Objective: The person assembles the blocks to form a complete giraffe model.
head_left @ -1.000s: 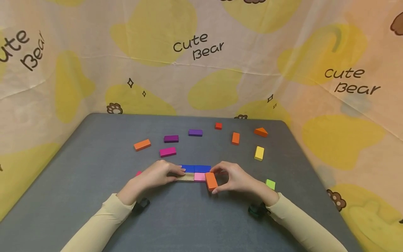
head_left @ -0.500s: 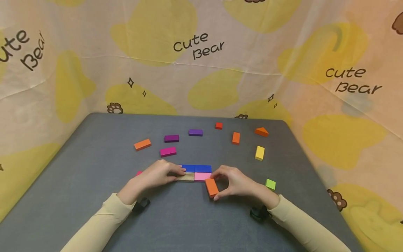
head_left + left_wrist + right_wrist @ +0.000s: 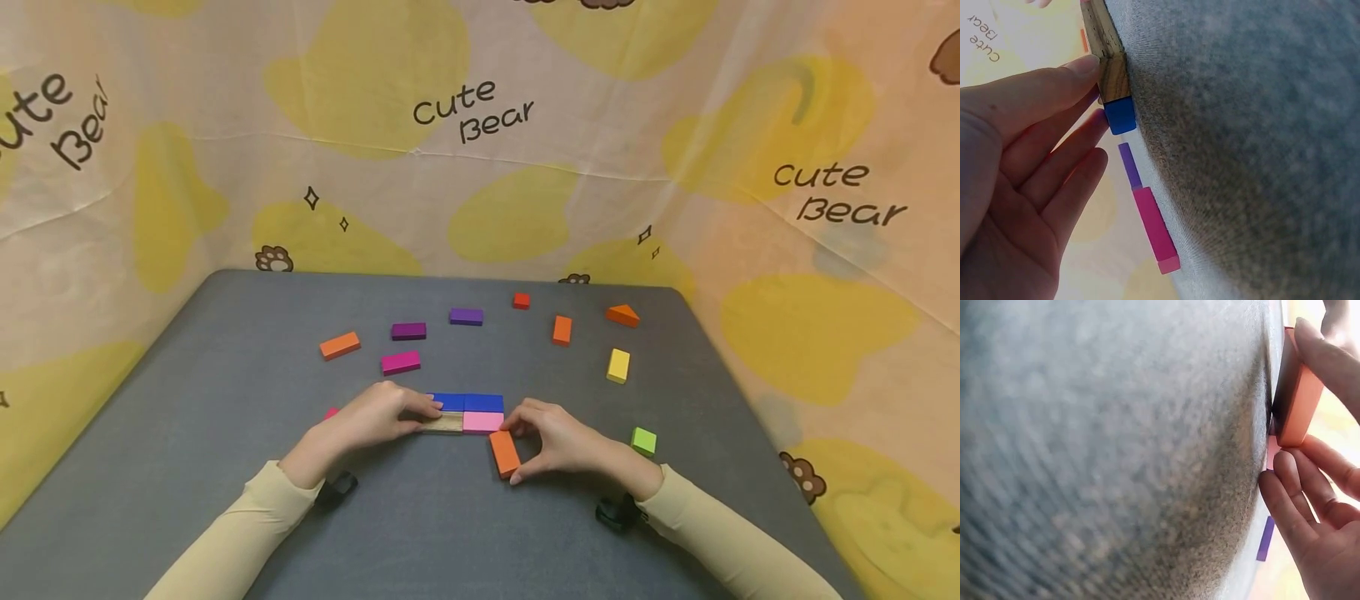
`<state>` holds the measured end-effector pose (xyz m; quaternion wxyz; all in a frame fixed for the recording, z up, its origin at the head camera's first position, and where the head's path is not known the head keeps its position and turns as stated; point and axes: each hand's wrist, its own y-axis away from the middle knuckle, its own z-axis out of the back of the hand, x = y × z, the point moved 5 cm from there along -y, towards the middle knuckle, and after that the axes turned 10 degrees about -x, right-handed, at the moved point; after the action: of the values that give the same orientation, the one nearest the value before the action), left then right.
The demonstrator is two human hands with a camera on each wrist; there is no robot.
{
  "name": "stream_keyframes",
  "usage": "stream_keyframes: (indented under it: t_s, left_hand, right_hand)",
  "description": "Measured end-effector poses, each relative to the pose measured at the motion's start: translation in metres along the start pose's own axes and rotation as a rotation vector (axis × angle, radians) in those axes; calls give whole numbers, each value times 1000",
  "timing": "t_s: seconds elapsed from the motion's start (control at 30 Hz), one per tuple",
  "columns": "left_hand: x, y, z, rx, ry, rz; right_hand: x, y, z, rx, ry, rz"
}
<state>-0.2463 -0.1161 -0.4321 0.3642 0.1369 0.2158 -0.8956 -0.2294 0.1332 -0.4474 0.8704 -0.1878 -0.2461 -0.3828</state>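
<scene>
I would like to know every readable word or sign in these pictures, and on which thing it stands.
"cute Bear": back of the patterned cloth backdrop
"cute Bear": backdrop's right side
"ute Bear": its left side, start cut off by the frame
"cute Bear": backdrop again, left wrist view, tilted
None readable on the blocks

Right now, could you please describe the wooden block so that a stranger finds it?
On the grey table, find the left hand. Touching it, directly left of the pink block, lies the wooden block, the only one showing natural grain.
</scene>
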Motion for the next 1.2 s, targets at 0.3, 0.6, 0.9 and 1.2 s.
stream_keyframes:
  t_s: [0.3,0.6,0.9,1.2]
  left_hand:
    - [0,0,0,2,-1,-2]
    - [-1,0,0,-1,-1,0]
    - [0,0,1,-6,0,0]
    - [0,0,0,-4,2,-5]
  right_hand:
    - [1,-1,-2,15,-3,25]
    - [-4,2,1,24,-39,19]
    - [-5,3,5,18,-12,23]
    - [-2,2,3,6,16,17]
